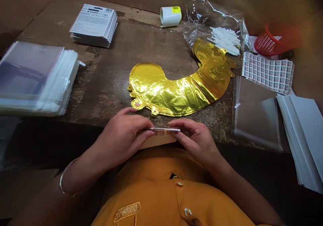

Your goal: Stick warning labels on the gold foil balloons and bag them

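Note:
A flat gold foil balloon [176, 84] lies curved across the middle of the brown table [111, 81]. At the near table edge my left hand [121, 138] and my right hand [196, 138] pinch the two ends of a thin white stick [165, 129], held level between them. Under the stick, a folded gold foil piece with a small printed mark [158, 139] rests against my fingers. Both hands are closed in a pinch.
A stack of clear bags [35, 77] sits at left, printed leaflets [94, 24] at back left. A white tape roll [171, 16], a plastic bag of white sticks [224, 39], a red basket [267, 42], a sticker sheet [268, 71], a clear sleeve [254, 115] and white cards [305, 135] lie right.

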The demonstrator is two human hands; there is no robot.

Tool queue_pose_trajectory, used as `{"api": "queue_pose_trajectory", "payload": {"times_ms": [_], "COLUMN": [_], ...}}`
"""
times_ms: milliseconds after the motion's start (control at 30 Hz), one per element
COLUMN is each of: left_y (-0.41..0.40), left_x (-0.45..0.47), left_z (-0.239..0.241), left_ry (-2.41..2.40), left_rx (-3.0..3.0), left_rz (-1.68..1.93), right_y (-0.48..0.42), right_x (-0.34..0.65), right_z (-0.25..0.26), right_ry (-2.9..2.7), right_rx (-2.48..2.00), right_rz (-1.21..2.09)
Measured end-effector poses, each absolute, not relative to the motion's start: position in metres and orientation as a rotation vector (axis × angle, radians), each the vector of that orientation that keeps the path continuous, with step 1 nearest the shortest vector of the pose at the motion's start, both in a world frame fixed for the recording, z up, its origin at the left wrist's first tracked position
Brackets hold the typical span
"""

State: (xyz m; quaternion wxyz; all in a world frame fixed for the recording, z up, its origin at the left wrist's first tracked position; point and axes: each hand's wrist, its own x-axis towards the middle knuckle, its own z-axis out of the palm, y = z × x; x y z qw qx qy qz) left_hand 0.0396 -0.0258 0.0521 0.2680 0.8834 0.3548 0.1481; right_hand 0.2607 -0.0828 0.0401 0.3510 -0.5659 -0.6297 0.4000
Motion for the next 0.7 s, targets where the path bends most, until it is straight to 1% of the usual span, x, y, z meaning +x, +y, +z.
{"api": "queue_pose_trajectory", "payload": {"times_ms": [133, 267, 367, 500, 600, 700], "left_y": [-0.02, -0.015, -0.01, -0.007, -0.007, -0.008], "left_x": [0.036, 0.036, 0.039, 0.04, 0.038, 0.035], "left_z": [0.051, 0.055, 0.058, 0.058, 0.054, 0.05], "left_ry": [0.969, 1.002, 0.979, 1.009, 0.974, 0.969], "left_rx": [2.413, 2.434, 2.277, 1.926, 1.73, 1.657], "left_rz": [0.372, 0.366, 0.202, 0.028, 0.037, 0.087], "right_y": [-0.08, -0.082, -0.085, -0.083, -0.078, -0.069], "right_x": [0.264, 0.259, 0.255, 0.258, 0.265, 0.27], "right_z": [0.043, 0.04, 0.037, 0.041, 0.049, 0.059], "right_ry": [-1.666, -1.565, -1.513, -1.656, -1.778, -1.951], "right_rx": [-1.507, -1.526, -1.521, -1.558, -1.554, -1.485], "right_rz": [0.981, 1.079, 1.135, 1.189, 0.966, 0.74]}}
